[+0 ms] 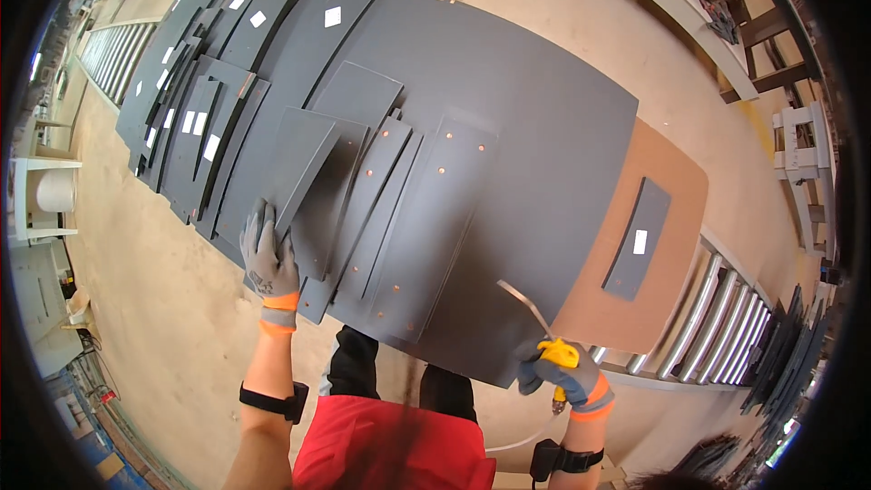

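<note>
White square labels [333, 16] dot the grey panels [508, 127] at upper left. Left hand [268, 261] lies flat, fingers spread, on a panel edge. Right hand [564, 372] is clamped on a yellow-handled tool [543, 331].

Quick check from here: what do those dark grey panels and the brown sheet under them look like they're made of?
The dark grey panels look like coated board: matte, flat, with copper-coloured dots that may be screw holes. The brown sheet looks like raw fibreboard, plain and unfinished. Neither is certain from the look alone.

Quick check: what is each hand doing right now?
Left hand: gloved, open, resting flat on a dark grey panel in the stack.
Right hand: gloved, closed around the yellow handle of a tool with a curved metal blade.
</note>
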### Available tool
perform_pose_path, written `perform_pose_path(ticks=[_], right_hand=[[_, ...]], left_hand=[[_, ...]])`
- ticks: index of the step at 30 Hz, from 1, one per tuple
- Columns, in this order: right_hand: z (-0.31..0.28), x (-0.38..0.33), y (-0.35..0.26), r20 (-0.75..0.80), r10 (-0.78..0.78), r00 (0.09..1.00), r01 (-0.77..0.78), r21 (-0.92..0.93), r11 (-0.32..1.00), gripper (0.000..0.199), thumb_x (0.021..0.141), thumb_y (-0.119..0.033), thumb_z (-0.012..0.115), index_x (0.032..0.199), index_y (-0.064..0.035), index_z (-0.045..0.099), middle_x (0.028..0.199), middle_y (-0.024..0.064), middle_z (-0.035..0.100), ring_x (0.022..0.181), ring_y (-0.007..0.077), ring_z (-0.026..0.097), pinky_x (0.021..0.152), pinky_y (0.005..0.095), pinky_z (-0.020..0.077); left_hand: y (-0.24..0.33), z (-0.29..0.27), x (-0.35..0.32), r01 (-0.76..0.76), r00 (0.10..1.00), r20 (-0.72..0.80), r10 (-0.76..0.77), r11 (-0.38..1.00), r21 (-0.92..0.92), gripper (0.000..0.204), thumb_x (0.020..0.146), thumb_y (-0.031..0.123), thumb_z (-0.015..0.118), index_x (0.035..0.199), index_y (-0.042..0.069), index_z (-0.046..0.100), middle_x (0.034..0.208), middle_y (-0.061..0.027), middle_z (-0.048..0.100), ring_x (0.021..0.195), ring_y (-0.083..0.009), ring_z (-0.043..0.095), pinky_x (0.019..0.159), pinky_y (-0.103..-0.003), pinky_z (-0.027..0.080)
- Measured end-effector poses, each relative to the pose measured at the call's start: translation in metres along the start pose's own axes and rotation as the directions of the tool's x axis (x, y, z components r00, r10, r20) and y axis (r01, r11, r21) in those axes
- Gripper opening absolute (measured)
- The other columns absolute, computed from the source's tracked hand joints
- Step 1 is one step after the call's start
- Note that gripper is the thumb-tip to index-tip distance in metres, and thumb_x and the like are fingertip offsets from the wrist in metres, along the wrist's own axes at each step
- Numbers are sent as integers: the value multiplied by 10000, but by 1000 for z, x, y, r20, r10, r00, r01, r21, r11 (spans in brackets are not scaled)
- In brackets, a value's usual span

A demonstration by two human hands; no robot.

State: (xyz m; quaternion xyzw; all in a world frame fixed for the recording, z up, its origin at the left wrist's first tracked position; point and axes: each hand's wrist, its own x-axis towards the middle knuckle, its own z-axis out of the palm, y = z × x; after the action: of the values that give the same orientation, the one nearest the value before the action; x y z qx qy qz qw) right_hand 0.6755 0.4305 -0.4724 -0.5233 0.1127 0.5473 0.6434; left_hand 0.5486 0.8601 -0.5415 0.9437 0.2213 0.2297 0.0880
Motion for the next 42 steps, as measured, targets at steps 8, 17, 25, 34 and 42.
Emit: perform_pose_path(ticks=[8, 17, 25, 34, 42], right_hand=[[63, 22, 26, 105, 216, 971, -199, -157, 967, 299, 878, -154, 636, 1118, 22, 611, 810, 57, 624, 691, 125, 602, 667, 256, 499], [-51, 2, 49, -493, 20, 870, 77, 176, 981, 231, 872, -201, 658, 1017, -24, 623, 723, 37, 587, 621, 115, 579, 557, 229, 459], [-255, -54, 82, -720, -13, 694, 373, 343, 862, 236, 886, -269, 628, 964, -47, 601, 757, 71, 566, 620, 170, 552, 524, 308, 449], [-319, 44, 112, -887, -150, 436, 59, -138, 989, 380, 865, -343, 621, 1077, -31, 667, 854, 26, 624, 780, 136, 572, 717, 269, 461], [-284, -4, 140, -634, -125, 763, 186, 30, 982, 361, 856, -357, 640, 1055, -57, 646, 864, 24, 624, 802, 123, 593, 743, 268, 472]], left_hand=[[-3, 57, -70, 76, 957, 277, -90, 995, 58, 397, 854, 134, 594, 1242, 63, 548, 1387, -210, 445, 1290, -406, 385, 1063, -502, 308], [78, 36, -61, 85, 908, 419, 6, 977, -198, 432, 959, 174, 496, 1336, -35, 482, 1435, -214, 405, 1338, -333, 367, 1096, -417, 282], [292, 158, -106, 253, 647, 632, 426, 663, -705, 450, 906, 178, 561, 1317, 5, 502, 1396, -234, 428, 1330, -393, 364, 1046, -424, 367], [484, 285, -95, 883, 33, 963, 267, 444, -154, 367, 882, 372, 580, 1086, 67, 563, 1131, -106, 570, 1009, -211, 521, 882, -339, 434], [453, 303, -115, 745, 37, 960, 277, 632, -212, 477, 834, 296, 681, 1205, 27, 547, 1052, -65, 610, 986, -134, 543, 864, -307, 451]])
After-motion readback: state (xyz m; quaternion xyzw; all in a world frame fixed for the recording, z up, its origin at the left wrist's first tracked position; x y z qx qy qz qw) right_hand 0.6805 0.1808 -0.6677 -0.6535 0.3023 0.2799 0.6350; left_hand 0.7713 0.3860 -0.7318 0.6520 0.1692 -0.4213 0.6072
